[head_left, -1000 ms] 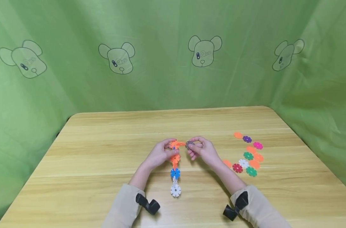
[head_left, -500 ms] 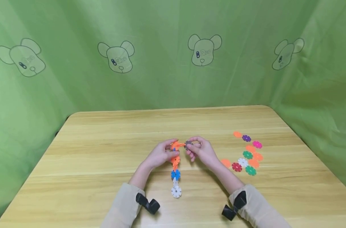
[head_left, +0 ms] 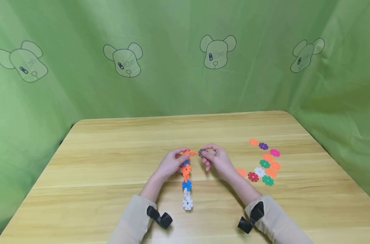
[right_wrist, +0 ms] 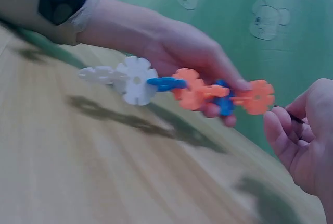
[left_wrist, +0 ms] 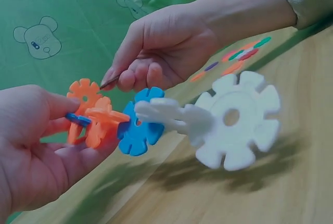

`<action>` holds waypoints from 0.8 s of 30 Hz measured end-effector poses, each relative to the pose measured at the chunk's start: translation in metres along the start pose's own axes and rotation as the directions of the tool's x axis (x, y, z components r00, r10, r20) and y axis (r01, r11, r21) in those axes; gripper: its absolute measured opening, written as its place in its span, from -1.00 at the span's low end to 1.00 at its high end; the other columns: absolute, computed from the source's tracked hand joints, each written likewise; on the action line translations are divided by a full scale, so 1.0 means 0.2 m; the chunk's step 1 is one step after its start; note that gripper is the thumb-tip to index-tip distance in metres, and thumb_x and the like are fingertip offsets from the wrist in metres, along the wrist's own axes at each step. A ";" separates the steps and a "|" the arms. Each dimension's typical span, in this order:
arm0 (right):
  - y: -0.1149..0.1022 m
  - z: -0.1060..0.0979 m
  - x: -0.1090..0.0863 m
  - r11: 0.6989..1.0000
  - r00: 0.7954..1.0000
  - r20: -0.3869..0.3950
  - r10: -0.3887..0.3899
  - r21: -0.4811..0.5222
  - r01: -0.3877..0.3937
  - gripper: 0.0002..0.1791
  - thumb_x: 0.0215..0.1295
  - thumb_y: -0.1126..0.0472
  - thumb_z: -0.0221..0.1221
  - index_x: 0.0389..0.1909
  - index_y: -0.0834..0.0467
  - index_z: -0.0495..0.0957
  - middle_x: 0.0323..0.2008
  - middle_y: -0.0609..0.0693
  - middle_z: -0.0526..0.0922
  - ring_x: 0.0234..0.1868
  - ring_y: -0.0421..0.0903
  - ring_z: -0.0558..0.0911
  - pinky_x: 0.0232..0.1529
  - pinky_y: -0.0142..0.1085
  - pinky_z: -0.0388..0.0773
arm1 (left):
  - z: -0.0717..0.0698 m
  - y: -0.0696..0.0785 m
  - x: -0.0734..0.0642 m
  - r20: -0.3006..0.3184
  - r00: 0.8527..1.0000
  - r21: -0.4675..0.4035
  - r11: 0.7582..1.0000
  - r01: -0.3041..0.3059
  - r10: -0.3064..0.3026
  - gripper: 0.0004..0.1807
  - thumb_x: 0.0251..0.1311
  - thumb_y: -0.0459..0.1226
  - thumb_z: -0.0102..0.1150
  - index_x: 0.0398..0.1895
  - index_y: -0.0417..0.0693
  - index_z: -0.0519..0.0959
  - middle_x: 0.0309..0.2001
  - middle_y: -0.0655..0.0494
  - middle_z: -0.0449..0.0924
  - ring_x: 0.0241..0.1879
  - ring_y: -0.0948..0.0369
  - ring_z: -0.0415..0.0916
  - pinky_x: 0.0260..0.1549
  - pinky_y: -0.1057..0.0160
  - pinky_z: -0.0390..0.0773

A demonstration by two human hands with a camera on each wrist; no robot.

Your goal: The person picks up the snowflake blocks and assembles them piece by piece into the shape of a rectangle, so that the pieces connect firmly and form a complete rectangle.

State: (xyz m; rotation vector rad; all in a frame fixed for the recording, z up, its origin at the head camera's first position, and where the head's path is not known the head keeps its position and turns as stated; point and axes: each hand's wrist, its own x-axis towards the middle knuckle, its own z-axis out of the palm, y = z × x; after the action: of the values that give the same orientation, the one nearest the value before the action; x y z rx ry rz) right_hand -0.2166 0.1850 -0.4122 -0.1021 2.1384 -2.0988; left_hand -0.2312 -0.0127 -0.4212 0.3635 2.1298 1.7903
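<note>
My left hand [head_left: 171, 163] grips the far end of a chain of slotted plastic snowflake discs [left_wrist: 140, 121], thumb on top near the orange end disc [right_wrist: 258, 97]. The chain runs toward me through orange and blue to a white disc [head_left: 187, 203] at its near end. In the wrist views it hangs above the table, its shadow below. My right hand [head_left: 218, 162] pinches a dark grey slotted disc [head_left: 201, 153] between thumb and fingers. The grey disc is edge-on in the left wrist view, close beside the orange end disc; whether they touch I cannot tell.
Several loose discs lie flat on the table's right side, among them purple [head_left: 263, 146], pink [head_left: 274, 153], red [head_left: 253, 177], white [head_left: 259, 171] and green [head_left: 268, 180]. A green curtain [head_left: 172, 91] stands behind the wooden table [head_left: 111, 142].
My left thumb has shifted up the chain toward its far end. The grey disc came nearer the orange end disc, then drew slightly back right. The loose discs stay in place.
</note>
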 end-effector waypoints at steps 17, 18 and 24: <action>-0.02 0.01 0.02 1.000 1.000 -0.003 -0.017 0.020 0.018 -0.67 0.26 0.38 0.07 0.01 0.41 0.32 -0.43 0.31 0.58 -0.59 -0.15 0.54 -0.54 -0.32 0.58 | -0.03 -0.01 0.01 -0.066 0.994 -0.136 0.988 0.076 -0.086 -0.57 0.29 -0.25 0.06 0.18 -0.24 0.41 -0.40 -0.01 0.58 -0.68 0.31 0.42 -0.68 0.38 0.50; -0.02 0.02 0.03 1.000 1.000 -0.003 -0.019 0.012 0.019 -0.67 0.26 0.37 0.08 0.01 0.41 0.32 -0.42 0.33 0.58 -0.59 -0.14 0.54 -0.53 -0.31 0.58 | -0.03 -0.01 0.01 -0.058 0.995 -0.131 0.988 0.077 -0.085 -0.57 0.29 -0.25 0.06 0.18 -0.24 0.41 -0.40 -0.01 0.58 -0.68 0.31 0.42 -0.67 0.38 0.50; -0.04 0.04 0.04 0.997 1.000 0.009 -0.022 -0.068 0.022 -0.68 0.27 0.36 0.09 -0.02 0.43 0.34 -0.42 0.31 0.59 -0.56 -0.12 0.56 -0.52 -0.30 0.59 | -0.01 0.00 0.00 -0.027 0.997 -0.105 0.992 0.064 -0.067 -0.57 0.30 -0.26 0.04 0.19 -0.26 0.40 -0.40 -0.02 0.58 -0.67 0.31 0.43 -0.66 0.39 0.50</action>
State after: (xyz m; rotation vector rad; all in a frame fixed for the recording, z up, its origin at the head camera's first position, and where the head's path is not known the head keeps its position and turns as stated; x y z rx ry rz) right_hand -0.2228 0.1757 -0.4057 -0.1419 2.2150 -2.0336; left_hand -0.2323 -0.0153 -0.4214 0.2391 2.0340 1.8716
